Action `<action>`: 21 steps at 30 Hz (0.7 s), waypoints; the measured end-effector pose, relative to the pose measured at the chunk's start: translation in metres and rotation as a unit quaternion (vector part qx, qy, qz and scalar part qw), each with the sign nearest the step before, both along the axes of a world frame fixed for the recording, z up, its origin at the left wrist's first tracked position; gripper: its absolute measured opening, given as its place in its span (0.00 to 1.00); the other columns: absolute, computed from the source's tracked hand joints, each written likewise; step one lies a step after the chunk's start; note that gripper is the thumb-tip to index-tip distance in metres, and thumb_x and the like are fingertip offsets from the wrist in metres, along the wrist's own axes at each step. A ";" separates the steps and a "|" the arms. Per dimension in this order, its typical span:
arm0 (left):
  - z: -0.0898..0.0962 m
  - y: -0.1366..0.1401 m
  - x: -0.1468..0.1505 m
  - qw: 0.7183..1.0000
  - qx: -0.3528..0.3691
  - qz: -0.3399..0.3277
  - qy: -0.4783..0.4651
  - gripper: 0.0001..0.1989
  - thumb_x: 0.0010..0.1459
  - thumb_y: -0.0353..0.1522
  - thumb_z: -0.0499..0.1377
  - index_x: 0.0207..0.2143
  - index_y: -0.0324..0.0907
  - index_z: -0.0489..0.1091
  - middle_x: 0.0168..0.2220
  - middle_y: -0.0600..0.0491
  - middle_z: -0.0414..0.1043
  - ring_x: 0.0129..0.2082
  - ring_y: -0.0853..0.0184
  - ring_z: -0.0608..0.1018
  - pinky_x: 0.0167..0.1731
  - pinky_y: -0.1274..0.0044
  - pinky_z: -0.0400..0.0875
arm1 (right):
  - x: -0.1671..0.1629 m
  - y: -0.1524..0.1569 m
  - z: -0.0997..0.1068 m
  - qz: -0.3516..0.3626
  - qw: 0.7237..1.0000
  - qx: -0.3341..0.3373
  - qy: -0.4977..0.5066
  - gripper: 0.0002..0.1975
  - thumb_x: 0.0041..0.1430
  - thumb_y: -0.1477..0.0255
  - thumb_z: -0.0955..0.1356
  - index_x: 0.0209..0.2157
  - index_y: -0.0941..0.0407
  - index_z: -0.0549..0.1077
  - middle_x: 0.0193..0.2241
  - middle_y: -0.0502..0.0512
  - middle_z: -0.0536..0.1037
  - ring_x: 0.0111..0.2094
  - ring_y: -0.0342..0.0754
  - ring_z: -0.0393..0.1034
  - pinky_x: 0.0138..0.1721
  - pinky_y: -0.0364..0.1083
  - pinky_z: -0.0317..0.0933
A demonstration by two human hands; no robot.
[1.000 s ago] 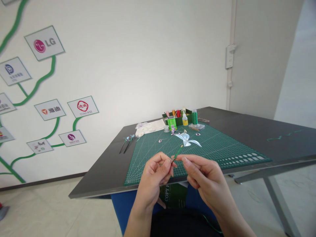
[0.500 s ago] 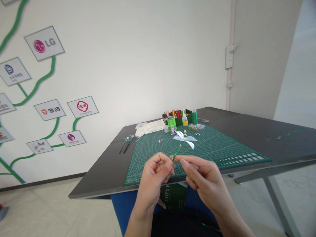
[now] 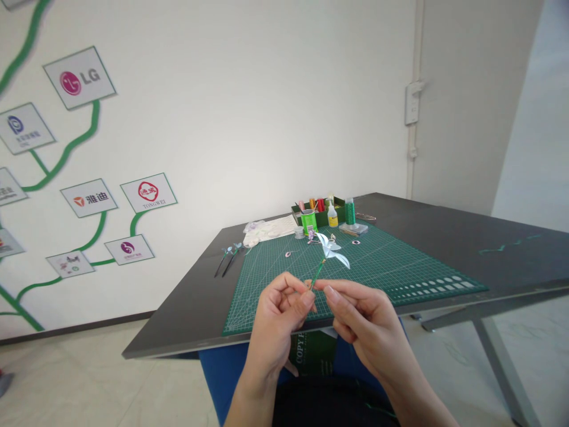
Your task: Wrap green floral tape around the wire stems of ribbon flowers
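Observation:
My left hand (image 3: 284, 311) pinches the thin green-wrapped stem of an artificial flower (image 3: 332, 249), whose pale blue-white petals spread above the fingertips, tilted a little to the right. My right hand (image 3: 364, 311) is closed, thumb against the index finger, its index tip touching the stem close to the left fingers. Fine green thread (image 3: 377, 409) trails over my dark clothing below the right hand; the part between the fingers is too thin to see clearly. Beneath both hands lies a green cutting mat (image 3: 275, 279) on a dark table.
Toward the back stand a green can (image 3: 309, 222), a glue bottle (image 3: 332, 214), a green thread spool (image 3: 349, 212) and a box (image 3: 339, 204) of coloured spools. Two hairpins with blue flowers (image 3: 231, 261) lie left. White sheets (image 3: 273, 229) rest behind the mat.
The flower has turned on its stem, so its petals show from another side and look narrower. Both hands stay in nearly the same place.

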State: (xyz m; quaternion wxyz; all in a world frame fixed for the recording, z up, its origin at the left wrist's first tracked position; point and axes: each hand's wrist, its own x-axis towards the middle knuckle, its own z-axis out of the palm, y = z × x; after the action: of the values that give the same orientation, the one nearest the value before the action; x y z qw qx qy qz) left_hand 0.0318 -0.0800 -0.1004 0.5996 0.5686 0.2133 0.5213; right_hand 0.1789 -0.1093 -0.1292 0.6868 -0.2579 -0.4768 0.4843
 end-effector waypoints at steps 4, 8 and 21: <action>0.000 0.000 -0.001 1.000 0.010 -0.004 -0.004 0.22 0.56 0.42 0.76 0.29 0.39 0.68 0.24 0.59 0.67 0.20 0.78 0.59 0.21 0.84 0.50 | 0.001 0.000 0.002 0.004 1.000 0.007 0.003 0.21 0.62 0.54 0.77 0.40 0.59 0.88 0.17 0.42 0.57 0.17 0.34 0.39 0.17 0.38 0.36; 0.002 -0.001 -0.002 1.000 0.012 -0.015 -0.001 0.21 0.58 0.42 0.74 0.31 0.39 0.69 0.23 0.59 0.67 0.20 0.77 0.59 0.21 0.83 0.50 | 0.002 0.000 0.003 -0.005 1.000 0.005 -0.001 0.21 0.62 0.54 0.77 0.40 0.59 0.87 0.17 0.43 0.59 0.17 0.34 0.40 0.17 0.38 0.36; -0.001 -0.001 -0.007 0.997 0.047 0.017 0.054 0.19 0.59 0.46 0.74 0.31 0.38 0.80 0.24 0.56 0.69 0.21 0.77 0.60 0.22 0.82 0.49 | 0.006 0.003 0.004 -0.064 0.995 0.037 -0.069 0.19 0.67 0.56 0.74 0.39 0.59 0.87 0.19 0.47 0.65 0.18 0.36 0.44 0.18 0.40 0.37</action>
State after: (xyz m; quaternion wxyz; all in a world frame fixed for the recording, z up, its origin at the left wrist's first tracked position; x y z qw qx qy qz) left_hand 0.0251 -0.0808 -0.1016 0.5508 0.6196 0.2309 0.5094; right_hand 0.1853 -0.1061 -0.1254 0.6908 -0.2950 -0.5234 0.4024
